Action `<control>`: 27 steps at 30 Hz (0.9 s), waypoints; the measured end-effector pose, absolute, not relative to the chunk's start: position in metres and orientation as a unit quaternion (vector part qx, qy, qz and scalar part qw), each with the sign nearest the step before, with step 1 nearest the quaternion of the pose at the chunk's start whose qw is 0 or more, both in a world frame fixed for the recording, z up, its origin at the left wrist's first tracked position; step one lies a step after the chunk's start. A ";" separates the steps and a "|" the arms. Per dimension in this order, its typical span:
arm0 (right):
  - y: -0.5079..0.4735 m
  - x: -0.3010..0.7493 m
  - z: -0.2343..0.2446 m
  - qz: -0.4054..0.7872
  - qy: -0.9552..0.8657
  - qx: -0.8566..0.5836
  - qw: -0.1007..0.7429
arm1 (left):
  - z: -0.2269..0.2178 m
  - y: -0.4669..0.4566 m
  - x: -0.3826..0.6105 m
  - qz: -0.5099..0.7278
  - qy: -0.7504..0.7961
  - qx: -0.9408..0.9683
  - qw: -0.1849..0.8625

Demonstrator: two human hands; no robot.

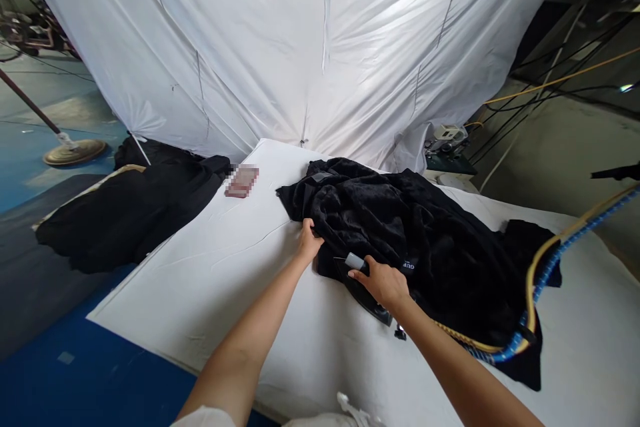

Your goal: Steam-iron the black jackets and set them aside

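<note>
Right grip [386, 283] holds a black iron with a grey-ended handle [367, 300]; left grip [310, 240] pinches soft black clothing [370, 207]

The right fingers curl around the iron's handle. The left thumb and fingers pinch the near edge of the clothing. It lies bunched across the middle and right of a white, cloth-covered worktop [235, 267], with the iron at its near edge.

To press well, pull the edge gently flat with the left grip and slide the iron slowly. Lumpy folds could get squashed into lines, so smooth them first. Watch the left fingers: they are near the iron, and it may be hot. Mind the long blue and yellow hoses [554, 265] too, since they loop over the clothing and could drag on it.

The worktop shows a few thin creases. A small reddish thing [243, 181] lies at its far left, too blurred to name. Behind hangs a big, shiny white sheet [280, 47]. A black cloth heap [145, 213] sits on the left, above a blue floor [110, 373]. A small pale machine [449, 133] stands back right.
</note>
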State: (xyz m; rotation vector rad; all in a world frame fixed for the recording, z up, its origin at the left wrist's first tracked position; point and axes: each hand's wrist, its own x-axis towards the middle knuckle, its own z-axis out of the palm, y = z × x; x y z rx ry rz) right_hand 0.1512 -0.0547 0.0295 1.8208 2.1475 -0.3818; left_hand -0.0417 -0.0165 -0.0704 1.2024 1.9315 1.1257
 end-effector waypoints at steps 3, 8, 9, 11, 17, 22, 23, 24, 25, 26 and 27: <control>-0.053 0.144 0.029 -0.127 0.758 0.622 0.150 | -0.060 -0.010 -0.037 0.341 0.756 0.483 0.281; -0.049 0.133 0.028 -0.127 0.760 0.620 0.150 | -0.058 -0.013 -0.045 0.235 0.780 0.527 0.244; -0.047 0.131 0.027 -0.128 0.760 0.619 0.150 | -0.059 -0.013 -0.050 0.229 0.785 0.521 0.243; -0.044 0.127 0.027 -0.133 0.763 0.615 0.149 | -0.061 -0.013 -0.060 0.233 0.797 0.500 0.246; -0.028 0.111 0.023 -0.150 0.767 0.606 0.149 | -0.059 -0.020 -0.084 0.416 0.765 0.449 0.201; -0.014 0.087 0.023 -0.167 0.757 0.614 0.150 | -0.047 -0.040 -0.085 0.558 0.697 0.417 0.169; -0.012 0.081 0.022 -0.168 0.755 0.616 0.148 | -0.044 -0.044 -0.085 0.569 0.694 0.407 0.166; -0.010 0.076 0.022 -0.167 0.755 0.618 0.145 | -0.041 -0.048 -0.086 0.577 0.694 0.399 0.164; -0.008 0.071 0.022 -0.167 0.754 0.619 0.141 | -0.038 -0.051 -0.087 0.581 0.695 0.392 0.161; -0.007 0.066 0.022 -0.168 0.755 0.619 0.138 | -0.035 -0.054 -0.088 0.584 0.697 0.385 0.159; -0.006 0.062 0.023 -0.170 0.756 0.618 0.135 | -0.031 -0.056 -0.088 0.583 0.701 0.379 0.158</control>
